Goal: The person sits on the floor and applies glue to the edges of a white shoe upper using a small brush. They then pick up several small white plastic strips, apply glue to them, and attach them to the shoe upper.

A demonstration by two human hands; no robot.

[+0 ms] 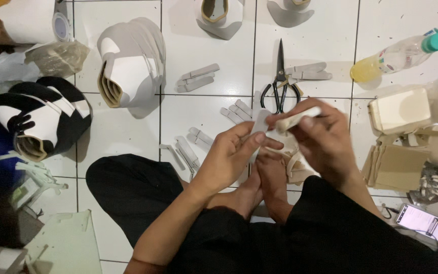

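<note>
My left hand (231, 152) pinches a small pale grey foam piece (259, 122) between thumb and fingers, just above my bare feet. Beside it, my right hand (320, 137) grips a cream-coloured stick-shaped tube (295, 117), its tip touching the foam piece. I sit cross-legged in black trousers on a white tiled floor (122, 132). Black-handled scissors (280, 86) lie right behind my hands. Grey foam strips (196, 77) and more grey foam strips (310, 71) lie on the tiles around them.
A white-and-grey foam helmet shape (130, 63) and a black-and-white one (41, 119) stand at left. At right are a plastic bottle with yellow liquid (399, 53), cream foam blocks (399, 109), cardboard sheets (394, 167) and a lit phone (423, 221). Two grey foam parts (219, 18) lie at the back.
</note>
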